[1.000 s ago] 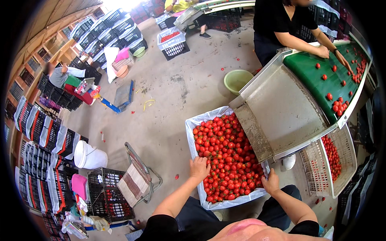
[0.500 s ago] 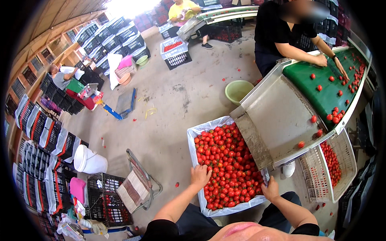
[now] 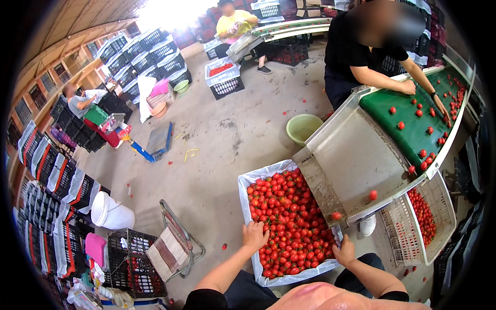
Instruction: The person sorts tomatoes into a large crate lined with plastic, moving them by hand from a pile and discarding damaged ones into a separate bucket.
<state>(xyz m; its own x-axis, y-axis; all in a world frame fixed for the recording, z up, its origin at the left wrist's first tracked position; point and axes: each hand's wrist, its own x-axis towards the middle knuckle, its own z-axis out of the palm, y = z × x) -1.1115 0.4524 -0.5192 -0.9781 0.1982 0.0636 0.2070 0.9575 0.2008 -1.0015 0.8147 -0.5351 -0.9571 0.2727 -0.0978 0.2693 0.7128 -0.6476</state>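
In front of me stands a crate (image 3: 245,194) lined with white plastic and heaped with small red tomatoes (image 3: 289,217). My left hand (image 3: 256,236) is closed over the crate's left rim, its fingertips against the tomatoes. On the opposite rim, near the front right corner, my right hand (image 3: 344,252) grips the liner edge; part of its fingers is hidden. A metal chute (image 3: 356,160) reaches over the crate's right side. One tomato (image 3: 336,216) is at the chute's lower edge, and another tomato (image 3: 373,195) is farther up it.
A co-worker's hands are over tomatoes on the green conveyor belt (image 3: 387,111). Below it is a white crate (image 3: 400,232) of tomatoes. A green basin (image 3: 304,129) stands beyond the chute. To my left are a folding chair (image 3: 168,253), a white bucket (image 3: 113,211) and stacked black crates (image 3: 54,175).
Tomatoes have rolled down the belt and chute, one reaching the chute's lower edge. Both my hands keep their places on the crate. The view has shifted slightly.
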